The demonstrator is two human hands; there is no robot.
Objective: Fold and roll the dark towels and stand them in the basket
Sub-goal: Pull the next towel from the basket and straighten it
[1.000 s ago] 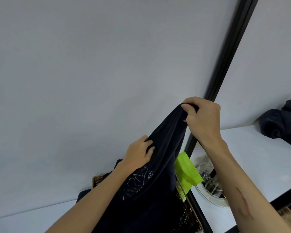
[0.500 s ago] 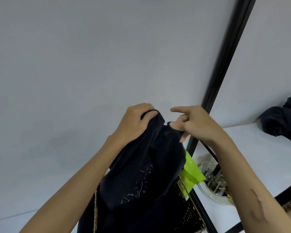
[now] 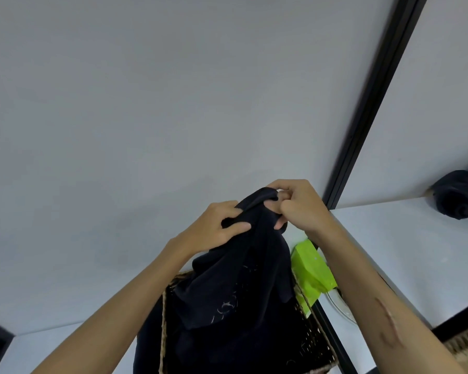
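Pinching the limp dark towel [image 3: 235, 287] above the basket [image 3: 312, 333], left hand [image 3: 216, 229] and right hand [image 3: 299, 205] grip its bunched top edge; soft, light, best held by corners.

The towel [image 3: 243, 279] hangs over the basket [image 3: 311, 344] — a packet [image 3: 312, 271] just right of it.

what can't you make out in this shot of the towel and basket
- Inside of the basket, head view: the hanging dark towel covers it, so any rolled towels there are hidden.
- Fingertips of the left hand and right hand: buried in towel folds.
- White plate: mostly behind the right forearm.
- Second dark towel: cut off by the right edge.
- Green packet: its print is too small to read.
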